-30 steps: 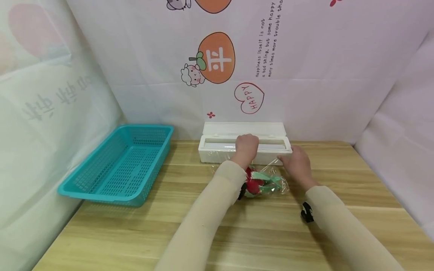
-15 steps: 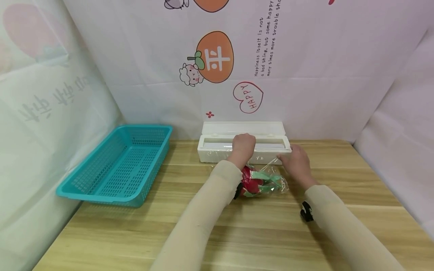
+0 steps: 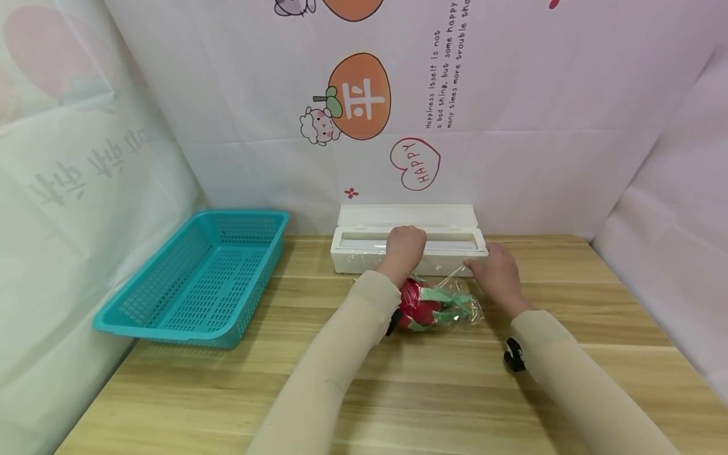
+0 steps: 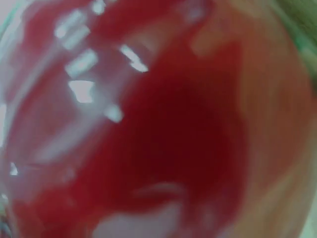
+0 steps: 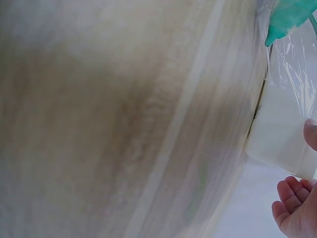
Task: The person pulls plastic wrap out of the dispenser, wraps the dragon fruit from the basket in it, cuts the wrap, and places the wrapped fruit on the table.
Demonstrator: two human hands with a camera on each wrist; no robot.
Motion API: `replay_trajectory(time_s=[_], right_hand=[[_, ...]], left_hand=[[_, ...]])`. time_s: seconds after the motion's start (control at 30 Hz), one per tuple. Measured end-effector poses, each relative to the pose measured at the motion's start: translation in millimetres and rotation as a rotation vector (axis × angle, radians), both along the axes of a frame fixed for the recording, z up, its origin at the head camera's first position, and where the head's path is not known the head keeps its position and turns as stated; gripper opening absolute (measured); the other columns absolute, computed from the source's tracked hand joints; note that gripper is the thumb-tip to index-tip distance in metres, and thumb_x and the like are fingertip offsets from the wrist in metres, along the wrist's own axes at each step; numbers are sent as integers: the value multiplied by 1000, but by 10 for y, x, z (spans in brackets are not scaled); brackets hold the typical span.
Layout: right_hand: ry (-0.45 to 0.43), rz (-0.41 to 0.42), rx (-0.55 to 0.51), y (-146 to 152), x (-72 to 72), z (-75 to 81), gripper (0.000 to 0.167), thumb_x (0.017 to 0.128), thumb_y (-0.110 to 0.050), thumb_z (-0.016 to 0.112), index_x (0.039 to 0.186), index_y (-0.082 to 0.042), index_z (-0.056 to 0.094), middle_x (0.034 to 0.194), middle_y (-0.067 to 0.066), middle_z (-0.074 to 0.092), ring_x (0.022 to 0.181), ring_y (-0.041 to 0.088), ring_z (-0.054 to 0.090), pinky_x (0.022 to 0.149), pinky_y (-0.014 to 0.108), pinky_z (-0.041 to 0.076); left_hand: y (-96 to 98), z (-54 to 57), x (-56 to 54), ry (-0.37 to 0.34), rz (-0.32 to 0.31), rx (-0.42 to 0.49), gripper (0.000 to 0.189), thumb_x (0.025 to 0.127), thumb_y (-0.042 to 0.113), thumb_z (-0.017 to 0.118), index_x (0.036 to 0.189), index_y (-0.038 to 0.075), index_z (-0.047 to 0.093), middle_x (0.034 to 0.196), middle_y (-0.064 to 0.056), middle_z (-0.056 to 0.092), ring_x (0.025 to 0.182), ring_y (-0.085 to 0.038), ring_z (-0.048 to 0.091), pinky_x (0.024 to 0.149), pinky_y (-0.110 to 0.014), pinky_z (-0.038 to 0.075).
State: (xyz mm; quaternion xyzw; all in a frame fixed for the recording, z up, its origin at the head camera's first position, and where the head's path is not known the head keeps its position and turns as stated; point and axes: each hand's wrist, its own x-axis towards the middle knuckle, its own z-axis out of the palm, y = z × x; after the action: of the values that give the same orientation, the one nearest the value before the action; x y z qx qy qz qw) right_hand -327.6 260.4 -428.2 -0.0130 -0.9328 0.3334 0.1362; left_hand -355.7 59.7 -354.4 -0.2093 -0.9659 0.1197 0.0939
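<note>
A white cling film dispenser [image 3: 364, 260], its lid standing back, lies at the rear of the table. My left hand [image 3: 405, 248] has its fingers curled at the dispenser's front rim; the fingertips are hidden. At the right end, my right hand [image 3: 496, 273] grips the box, its thumb [image 5: 311, 133] on the front face in the right wrist view. Clear film runs from the dispenser over a red dragon fruit [image 3: 421, 304] with green leaf tips, lying in front. The glossy, film-covered fruit [image 4: 188, 129] fills the left wrist view, where no hand shows.
A turquoise mesh basket [image 3: 196, 297] stands to the left on the wooden table [image 3: 455, 392]. Behind the dispenser rises a white printed cloth [image 3: 512, 126]. More white cloth hangs at both sides.
My left hand has slid a little to the left along the dispenser's front rim, uncovering more of the red fruit. My right hand stays at the box's right end.
</note>
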Motion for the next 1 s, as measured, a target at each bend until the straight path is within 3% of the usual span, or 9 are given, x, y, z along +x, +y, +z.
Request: replay_trajectory(time_s=[0.3,0.5,0.77,1.0], right_hand=[[12,1,16,-33,-2,4,62,92,-26,67,132,15,44,125,34,48,114,50,46,98,60,36],[-2,0,23,-49,2,14,62,93,-29,66,132,14,44,126,34,47,114,50,46,98,61,37],[-6,8,27,-43,28,38,61,94,-27,64,133,15,42,127,35,47,114,51,45,98,62,36],[7,6,27,-29,25,24,61,93,-27,65,132,15,43,123,35,49,110,51,47,96,63,37]], left_hand=[[-82,-16,8,24,-31,0,20,96,10,57,97,19,75,97,2,71,85,-16,66,70,-30,55],[-161,-92,-34,63,-84,5,19,95,9,58,96,18,75,94,1,71,84,-16,65,74,-31,54],[-298,-201,-91,92,-153,-6,20,97,8,55,107,14,71,98,0,69,89,-16,63,80,-31,52],[-477,-191,-131,50,-130,-19,20,97,10,58,113,14,70,103,-2,69,95,-18,62,86,-32,51]])
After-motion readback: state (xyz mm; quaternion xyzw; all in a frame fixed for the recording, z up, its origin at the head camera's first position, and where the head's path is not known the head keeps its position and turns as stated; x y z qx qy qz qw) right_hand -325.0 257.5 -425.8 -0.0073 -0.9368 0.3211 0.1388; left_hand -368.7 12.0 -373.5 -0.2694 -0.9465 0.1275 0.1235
